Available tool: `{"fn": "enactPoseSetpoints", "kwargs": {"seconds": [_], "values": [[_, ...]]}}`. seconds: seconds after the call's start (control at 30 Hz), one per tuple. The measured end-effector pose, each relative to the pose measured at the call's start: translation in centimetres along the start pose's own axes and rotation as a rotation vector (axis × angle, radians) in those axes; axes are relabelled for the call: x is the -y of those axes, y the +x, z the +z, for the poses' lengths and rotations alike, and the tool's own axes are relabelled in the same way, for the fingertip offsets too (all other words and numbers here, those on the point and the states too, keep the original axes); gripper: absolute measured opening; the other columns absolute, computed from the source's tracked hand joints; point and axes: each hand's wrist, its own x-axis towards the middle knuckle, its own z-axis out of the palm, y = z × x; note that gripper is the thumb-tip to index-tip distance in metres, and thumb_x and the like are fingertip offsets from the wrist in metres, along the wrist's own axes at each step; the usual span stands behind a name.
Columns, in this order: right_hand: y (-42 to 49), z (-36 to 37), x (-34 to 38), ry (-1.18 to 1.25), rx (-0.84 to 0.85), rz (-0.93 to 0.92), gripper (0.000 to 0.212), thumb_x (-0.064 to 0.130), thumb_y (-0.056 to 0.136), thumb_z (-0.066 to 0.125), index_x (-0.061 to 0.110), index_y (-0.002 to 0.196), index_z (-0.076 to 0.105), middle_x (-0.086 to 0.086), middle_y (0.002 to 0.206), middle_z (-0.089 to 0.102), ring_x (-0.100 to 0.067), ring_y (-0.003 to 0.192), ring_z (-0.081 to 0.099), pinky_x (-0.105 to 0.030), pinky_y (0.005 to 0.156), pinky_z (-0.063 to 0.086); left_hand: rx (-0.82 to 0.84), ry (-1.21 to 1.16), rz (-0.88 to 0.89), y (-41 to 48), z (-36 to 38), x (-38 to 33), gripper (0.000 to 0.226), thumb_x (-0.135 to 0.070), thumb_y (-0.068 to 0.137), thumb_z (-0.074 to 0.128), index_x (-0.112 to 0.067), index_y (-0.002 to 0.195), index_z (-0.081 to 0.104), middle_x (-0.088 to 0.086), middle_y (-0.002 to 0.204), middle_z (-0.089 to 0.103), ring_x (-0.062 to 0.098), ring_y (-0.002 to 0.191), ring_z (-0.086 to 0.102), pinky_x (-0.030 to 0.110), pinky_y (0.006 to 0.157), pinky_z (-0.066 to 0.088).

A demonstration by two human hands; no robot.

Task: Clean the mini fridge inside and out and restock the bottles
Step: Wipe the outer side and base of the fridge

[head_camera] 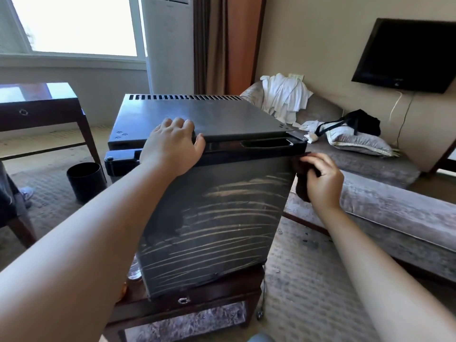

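Two hands engaged — left hand (172,144) pressing the mini fridge (197,114) top at 11 o'clock, right hand (323,183) clutching the cloth (302,180) at 2 o'clock — recommend overlapping strokes over streaks (222,233).

Your 2 arms run bare along their whole visible length: left arm (98,230) from 8 o'clock, right arm (370,255) from 5 o'clock. Your left hand (172,146) and right hand (323,178) are bare too.

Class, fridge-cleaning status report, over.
Left hand rests on mini fridge top. Right hand grips dark cloth at streaked door, right edge. Sofa close alongside.
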Motion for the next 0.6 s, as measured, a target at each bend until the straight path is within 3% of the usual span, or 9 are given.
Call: {"fn": "enactPoseSetpoints", "kwargs": {"seconds": [0.13,0.33,0.5,0.6], "values": [[-0.5,0.4,-0.2,0.029,-0.049,0.116,0.041,-0.018,0.073,0.050,0.004,0.098,0.073,-0.010,0.105,0.069,-0.026,0.099,0.064,-0.012,0.091,0.040,-0.013,0.015,0.004,-0.1,0.0,0.0,0.043,-0.041,0.097,0.030,-0.009,0.114,0.054,0.011,0.120,0.055,0.029,0.116,0.044,0.039,0.096,0.038],[-2.7,0.9,1.2,-0.086,0.059,-0.145,0.036,-0.007,0.079,0.063,0.003,0.113,0.069,-0.013,0.109,0.065,-0.017,0.099,0.056,-0.013,0.088,0.038,-0.026,0.014,0.005,-0.1,0.0,-0.1,0.044,-0.041,0.098,0.031,-0.008,0.115,0.055,0.012,0.119,0.057,0.030,0.115,0.046,0.040,0.097,0.038],[-5.8,2.0,-0.2,-0.077,0.165,-0.097,0.032,-0.018,0.073,0.061,0.002,0.096,0.071,-0.011,0.102,0.061,-0.025,0.096,0.057,-0.018,0.087,0.041,-0.020,0.030,0.002,-0.4,-0.1,-0.2,0.044,-0.041,0.098,0.031,-0.009,0.115,0.055,0.012,0.119,0.057,0.030,0.115,0.046,0.040,0.098,0.038],[-7.7,1.8,-1.3,-0.060,0.318,-0.025,0.032,-0.018,0.074,0.060,0.005,0.094,0.072,-0.007,0.102,0.060,-0.024,0.095,0.057,-0.030,0.083,0.049,-0.032,0.040,0.011,-0.4,-0.1,-0.2,0.043,-0.039,0.098,0.031,-0.008,0.114,0.056,0.013,0.119,0.057,0.031,0.115,0.046,0.039,0.101,0.035]]}}
